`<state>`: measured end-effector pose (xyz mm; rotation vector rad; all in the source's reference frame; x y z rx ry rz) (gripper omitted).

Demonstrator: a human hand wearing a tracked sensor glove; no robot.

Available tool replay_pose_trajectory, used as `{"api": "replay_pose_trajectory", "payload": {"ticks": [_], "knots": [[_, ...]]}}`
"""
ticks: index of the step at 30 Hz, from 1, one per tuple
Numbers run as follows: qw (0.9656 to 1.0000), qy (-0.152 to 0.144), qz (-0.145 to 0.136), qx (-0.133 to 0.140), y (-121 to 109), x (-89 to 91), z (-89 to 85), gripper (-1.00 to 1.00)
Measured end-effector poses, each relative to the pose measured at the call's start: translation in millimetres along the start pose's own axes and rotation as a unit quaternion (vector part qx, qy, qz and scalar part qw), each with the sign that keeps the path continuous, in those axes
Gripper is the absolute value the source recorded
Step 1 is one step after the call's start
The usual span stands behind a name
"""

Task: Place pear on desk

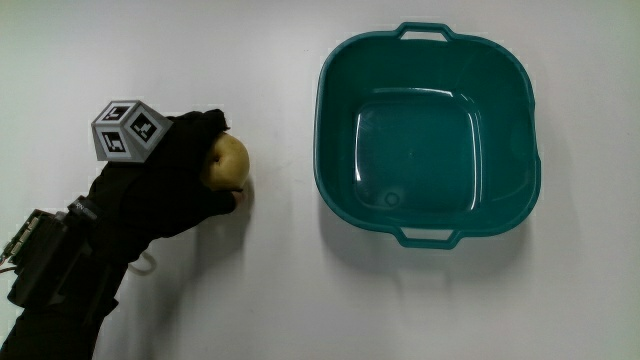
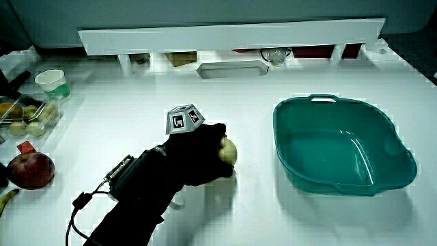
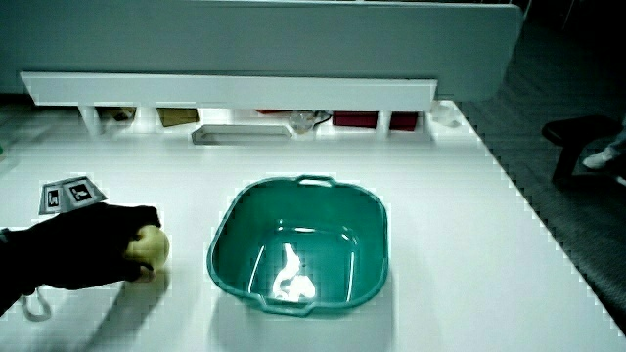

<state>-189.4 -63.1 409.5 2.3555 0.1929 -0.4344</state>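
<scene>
A yellow-green pear [image 1: 227,163] sits low at the white desk surface [image 1: 270,300], beside the teal basin [image 1: 520,120]. The gloved hand [image 1: 190,175] is wrapped around it, fingers curled over its top and side. The patterned cube [image 1: 128,129] rides on the back of the hand. In both side views the pear [image 2: 228,151] [image 3: 151,247] peeks out from the curled fingers [image 2: 205,154] [image 3: 127,240], close to or touching the desk. The part of the pear under the palm is hidden.
The teal basin [image 2: 403,164] [image 3: 220,259] holds nothing. A red apple [image 2: 30,169], a tray of fruit [image 2: 27,113] and a paper cup [image 2: 53,82] stand near the desk's edge in a side view. A low white partition [image 2: 232,34] runs along the desk.
</scene>
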Motion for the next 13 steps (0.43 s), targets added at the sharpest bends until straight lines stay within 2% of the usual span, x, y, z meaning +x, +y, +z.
{"api": "replay_pose_trajectory", "payload": {"ticks": [1, 3, 4, 5, 6, 7, 8, 10, 13], "knots": [[1.0000, 0.001, -0.004, -0.001, 1, -1.6, -1.6, 0.00], [0.9999, -0.003, 0.008, -0.011, 4, -4.7, -4.5, 0.00], [0.9999, 0.000, -0.001, -0.015, 8, -10.1, -8.2, 0.00], [0.9998, -0.017, 0.007, -0.013, 7, -12.0, -8.0, 0.00], [0.9997, -0.020, 0.008, -0.014, 6, -12.5, -7.9, 0.00], [0.9993, -0.016, 0.017, -0.030, 6, -10.4, -6.6, 0.00], [0.9991, -0.017, 0.015, -0.035, 8, -12.4, -7.3, 0.00], [0.9984, -0.025, 0.019, -0.047, 8, -15.2, -9.2, -0.12], [0.9968, -0.058, 0.019, -0.051, 7, -24.8, -13.9, -0.31]]}}
